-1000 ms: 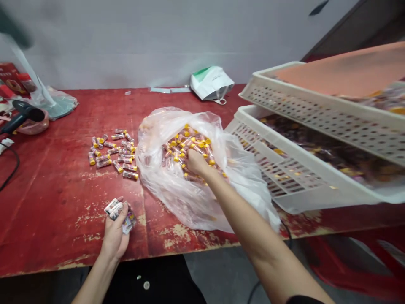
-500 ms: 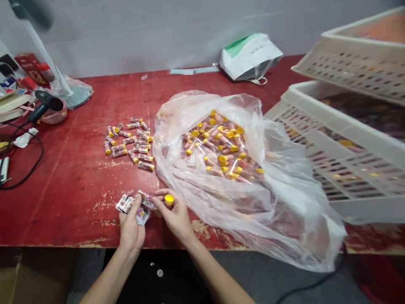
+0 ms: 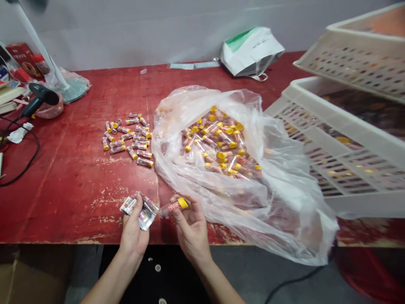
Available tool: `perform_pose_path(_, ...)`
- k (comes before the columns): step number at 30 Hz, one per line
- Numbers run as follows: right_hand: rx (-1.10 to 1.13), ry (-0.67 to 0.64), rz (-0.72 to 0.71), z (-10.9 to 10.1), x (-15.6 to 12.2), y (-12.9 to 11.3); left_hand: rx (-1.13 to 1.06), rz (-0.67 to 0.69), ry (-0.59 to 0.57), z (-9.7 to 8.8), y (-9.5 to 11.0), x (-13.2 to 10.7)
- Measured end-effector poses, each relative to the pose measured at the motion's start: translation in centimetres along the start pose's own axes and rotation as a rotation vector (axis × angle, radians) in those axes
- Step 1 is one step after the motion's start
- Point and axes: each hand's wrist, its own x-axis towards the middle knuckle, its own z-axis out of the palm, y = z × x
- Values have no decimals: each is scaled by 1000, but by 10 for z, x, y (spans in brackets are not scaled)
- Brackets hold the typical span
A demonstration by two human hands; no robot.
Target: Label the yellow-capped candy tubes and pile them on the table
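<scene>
So right now my right grip (image 3: 192, 228) is pinching a clear, yellow-capped tube (image 3: 173, 207) just above the chipped red worktop (image 3: 63, 190), while my left grip (image 3: 134, 236) clenches shiny foil packets (image 3: 146, 217). Loads more tubes fill the crinkly plastic bag (image 3: 278, 202), with a loose bunch of tubes (image 3: 126, 139) to the left.
</scene>
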Motion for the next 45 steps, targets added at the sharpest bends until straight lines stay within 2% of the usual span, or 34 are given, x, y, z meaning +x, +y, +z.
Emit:
perform_pose_path(5,-166,75,-208,-2,-12,3,14,-31,-34,-4,-5,-6)
perform_pose_path(11,-342,-42,-411,-11,-21,2,52,61,-79,-11,-7,-8)
perform_pose_path(14,-326,-99,-414,-16,-23,1,91,101,-73,-12,-6,-6)
perform_pose_path(20,-170,-47,-262,-21,-21,-3,11,27,6,-6,1,-3)
perform_pose_path(23,-150,-59,-222,-18,-17,-3,2,-8,-8,-4,1,-4)
perform_pose_path(26,-187,-30,-274,-16,-16,-2,6,-3,-27,-6,-1,-6)
perform_pose_path(29,-185,-53,-311,-18,-18,-2,33,49,-60,-9,-1,-5)
perform_pose_path(32,-153,-72,-270,-22,-21,-2,41,59,-82,-10,0,-4)
perform_pose_path(37,-133,-46,-194,-23,-18,1,46,-9,-84,-11,-1,-3)
perform_pose_path(39,-177,-36,-237,-23,-17,2,64,-33,-107,-12,-3,-4)
perform_pose_path(42,-286,-47,-383,-25,-20,3,86,-9,-130,-13,-4,-7)
perform_pose_path(45,-385,-119,-474,-29,-23,3,132,31,-152,-13,-2,-10)
